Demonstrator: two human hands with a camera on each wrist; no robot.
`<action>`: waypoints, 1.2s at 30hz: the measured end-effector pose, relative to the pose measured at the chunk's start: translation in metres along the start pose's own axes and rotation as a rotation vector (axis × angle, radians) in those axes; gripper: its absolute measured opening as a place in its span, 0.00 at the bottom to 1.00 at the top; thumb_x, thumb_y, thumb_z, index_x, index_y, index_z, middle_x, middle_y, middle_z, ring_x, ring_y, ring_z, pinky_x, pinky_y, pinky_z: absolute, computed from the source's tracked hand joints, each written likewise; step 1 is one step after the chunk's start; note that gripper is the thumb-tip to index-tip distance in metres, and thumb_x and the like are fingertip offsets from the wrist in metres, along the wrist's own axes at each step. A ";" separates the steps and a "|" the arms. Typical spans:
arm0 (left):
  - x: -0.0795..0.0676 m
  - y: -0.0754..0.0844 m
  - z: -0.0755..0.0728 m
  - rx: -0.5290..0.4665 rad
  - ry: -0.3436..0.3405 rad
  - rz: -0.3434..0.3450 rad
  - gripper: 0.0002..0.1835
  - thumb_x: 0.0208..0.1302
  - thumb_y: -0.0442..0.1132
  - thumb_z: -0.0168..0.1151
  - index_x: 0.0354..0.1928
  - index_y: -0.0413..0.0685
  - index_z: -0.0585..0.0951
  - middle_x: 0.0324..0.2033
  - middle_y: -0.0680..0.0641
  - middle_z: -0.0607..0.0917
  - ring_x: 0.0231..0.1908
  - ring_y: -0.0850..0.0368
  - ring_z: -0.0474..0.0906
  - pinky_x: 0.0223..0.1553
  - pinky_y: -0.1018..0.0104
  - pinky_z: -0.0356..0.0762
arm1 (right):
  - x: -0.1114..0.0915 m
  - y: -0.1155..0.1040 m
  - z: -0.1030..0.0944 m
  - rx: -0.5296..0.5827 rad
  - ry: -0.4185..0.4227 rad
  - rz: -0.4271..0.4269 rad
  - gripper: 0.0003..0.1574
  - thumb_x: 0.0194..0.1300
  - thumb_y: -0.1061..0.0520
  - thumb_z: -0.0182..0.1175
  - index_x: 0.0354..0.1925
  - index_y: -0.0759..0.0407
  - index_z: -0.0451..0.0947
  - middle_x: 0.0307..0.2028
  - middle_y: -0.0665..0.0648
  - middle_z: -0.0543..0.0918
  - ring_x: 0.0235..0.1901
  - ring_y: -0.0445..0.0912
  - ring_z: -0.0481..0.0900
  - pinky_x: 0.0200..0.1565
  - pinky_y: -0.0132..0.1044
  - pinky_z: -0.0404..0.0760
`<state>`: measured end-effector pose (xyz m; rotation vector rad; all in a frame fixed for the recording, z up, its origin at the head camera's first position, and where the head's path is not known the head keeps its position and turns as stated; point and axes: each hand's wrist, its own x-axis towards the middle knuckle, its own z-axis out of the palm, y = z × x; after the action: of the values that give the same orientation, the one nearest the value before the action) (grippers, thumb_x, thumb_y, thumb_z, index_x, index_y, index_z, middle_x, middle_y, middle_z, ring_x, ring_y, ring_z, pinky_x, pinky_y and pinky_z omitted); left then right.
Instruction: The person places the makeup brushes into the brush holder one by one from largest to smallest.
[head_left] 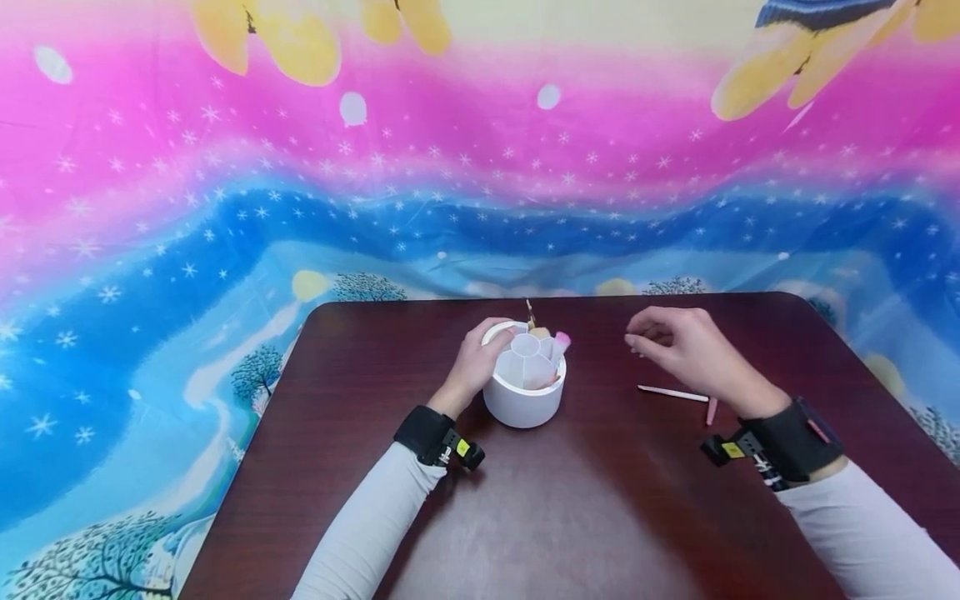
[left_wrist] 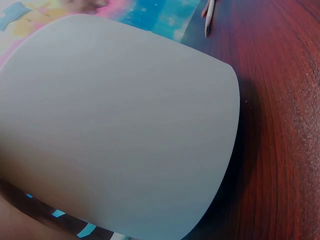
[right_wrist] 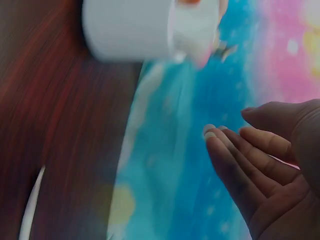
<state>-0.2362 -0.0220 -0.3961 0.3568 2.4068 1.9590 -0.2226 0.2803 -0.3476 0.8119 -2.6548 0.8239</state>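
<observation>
A round white organizer (head_left: 522,404) with inner dividers stands on the table. My left hand (head_left: 480,354) grips its left side, thumb over the rim. Inside, a pink-tipped brush (head_left: 561,343) leans at the right, and a thin gold-coloured item (head_left: 530,315) sticks up at the back. The organizer's pale wall (left_wrist: 120,115) fills most of the left wrist view. To its right my right hand (head_left: 686,346) hovers over the table, fingers loosely bent and holding nothing. Below that hand lie a slim white brush (head_left: 671,392) and a pink stick-like item (head_left: 712,411).
The dark reddish wooden table (head_left: 570,517) has rounded far corners. Behind it hangs a colourful cloth (head_left: 480,167) with snowflakes and trees. Each wrist wears a black strap with a small camera.
</observation>
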 end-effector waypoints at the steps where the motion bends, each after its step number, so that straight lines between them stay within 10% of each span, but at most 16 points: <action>1: -0.001 0.001 0.000 -0.001 -0.001 -0.002 0.17 0.69 0.43 0.52 0.55 0.43 0.75 0.50 0.46 0.78 0.50 0.56 0.72 0.54 0.54 0.69 | -0.005 0.008 -0.004 -0.012 -0.006 0.020 0.05 0.60 0.60 0.64 0.36 0.54 0.79 0.28 0.47 0.82 0.29 0.35 0.78 0.31 0.34 0.81; 16: -0.001 0.002 -0.001 -0.012 -0.011 0.010 0.17 0.70 0.42 0.51 0.56 0.41 0.74 0.50 0.45 0.78 0.50 0.56 0.72 0.54 0.53 0.68 | -0.067 0.105 -0.018 -0.091 -0.223 0.392 0.14 0.65 0.57 0.58 0.44 0.67 0.75 0.33 0.60 0.82 0.28 0.48 0.79 0.31 0.45 0.78; 22: -0.001 0.003 0.000 0.000 -0.008 0.024 0.17 0.70 0.42 0.51 0.55 0.41 0.75 0.51 0.45 0.78 0.50 0.56 0.72 0.54 0.54 0.68 | -0.076 0.119 -0.011 -0.117 -0.263 0.480 0.21 0.63 0.55 0.58 0.44 0.74 0.73 0.31 0.61 0.80 0.28 0.49 0.76 0.31 0.46 0.75; 30: 0.000 0.003 0.001 -0.001 0.008 0.015 0.17 0.69 0.42 0.52 0.54 0.41 0.75 0.50 0.45 0.79 0.49 0.56 0.72 0.54 0.53 0.68 | -0.077 0.122 -0.004 -0.113 -0.389 0.595 0.17 0.63 0.58 0.56 0.18 0.59 0.76 0.15 0.53 0.76 0.18 0.46 0.71 0.24 0.39 0.68; 36: 0.000 0.001 0.002 0.002 0.007 0.013 0.16 0.69 0.42 0.52 0.54 0.42 0.76 0.49 0.46 0.79 0.49 0.57 0.72 0.54 0.54 0.68 | -0.078 0.121 -0.004 -0.127 -0.401 0.580 0.11 0.62 0.59 0.58 0.24 0.61 0.80 0.19 0.52 0.79 0.21 0.45 0.74 0.26 0.41 0.72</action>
<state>-0.2354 -0.0202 -0.3955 0.3674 2.4175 1.9670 -0.2284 0.3997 -0.4282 0.1716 -3.3296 0.6439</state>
